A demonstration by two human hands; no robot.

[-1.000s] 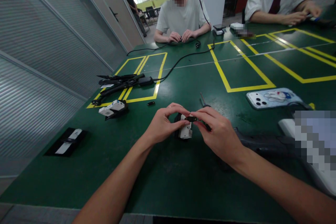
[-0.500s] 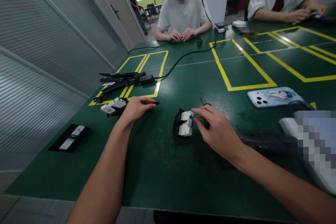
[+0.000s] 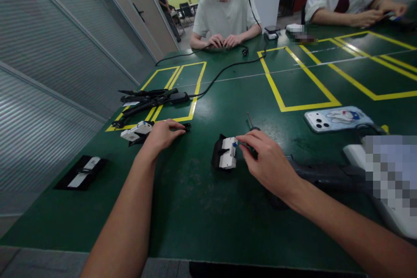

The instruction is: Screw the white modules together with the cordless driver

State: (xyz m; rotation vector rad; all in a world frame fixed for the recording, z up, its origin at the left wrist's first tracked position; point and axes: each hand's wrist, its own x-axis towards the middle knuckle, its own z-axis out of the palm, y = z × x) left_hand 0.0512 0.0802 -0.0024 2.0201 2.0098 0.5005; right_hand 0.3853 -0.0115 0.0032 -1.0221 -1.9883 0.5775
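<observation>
My left hand [image 3: 163, 135] is closed in a pinch on a small black piece [image 3: 186, 127], most of which lies behind the fingers. Close behind that wrist is a white block with a black backing [image 3: 137, 131], tilted on the table. My right hand [image 3: 265, 152] is held with thumb and forefinger apart, and nothing shows between them. Its forefinger tip meets, or nearly meets, the corner of a second white block [image 3: 228, 153], which has a blue spot and a black backing. A thin screwdriver-like tool [image 3: 249, 119] lies partly hidden behind the right hand.
A flat black piece with white strips [image 3: 81, 173] lies at the left. Black folded gear [image 3: 153, 100] trails a cable [image 3: 221, 69]. To the right are a phone [image 3: 339, 119], a dark handled tool [image 3: 329, 176] and a pale device [image 3: 355, 156]. Two people sit across the table.
My left hand has drawn slightly left with the black piece, more of which now shows. The right hand keeps its place by the white block. The whole view has shifted a little.
</observation>
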